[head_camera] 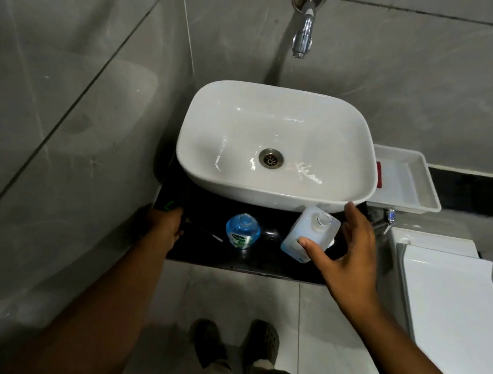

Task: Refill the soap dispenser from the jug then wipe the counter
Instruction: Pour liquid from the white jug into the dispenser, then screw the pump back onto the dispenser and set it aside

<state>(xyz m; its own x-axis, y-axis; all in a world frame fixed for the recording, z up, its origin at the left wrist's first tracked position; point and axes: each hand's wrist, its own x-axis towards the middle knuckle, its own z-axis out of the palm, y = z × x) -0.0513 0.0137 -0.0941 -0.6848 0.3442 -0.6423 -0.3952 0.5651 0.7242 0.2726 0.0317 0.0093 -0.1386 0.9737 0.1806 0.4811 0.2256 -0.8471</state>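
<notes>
Feet and both forearms frame a black counter [262,266] below the white basin [275,143], the refill seemingly only beginning.

Right hand [349,254] spreads its fingers around the white jug [309,234] on the counter's right, thumb touching its near side, other fingers apart and not yet closed. Left hand [164,224] curls over the counter's left edge; what it holds I cannot tell. Blue soap dispenser [242,230] stands between the hands, apparently uncapped; next comes gripping, lifting and tilting the jug over it.

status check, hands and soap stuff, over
Right hand open, thumb touching the white jug. Left hand curled at the counter edge, grip unclear. Blue dispenser upright between them, nothing blocking.
</notes>
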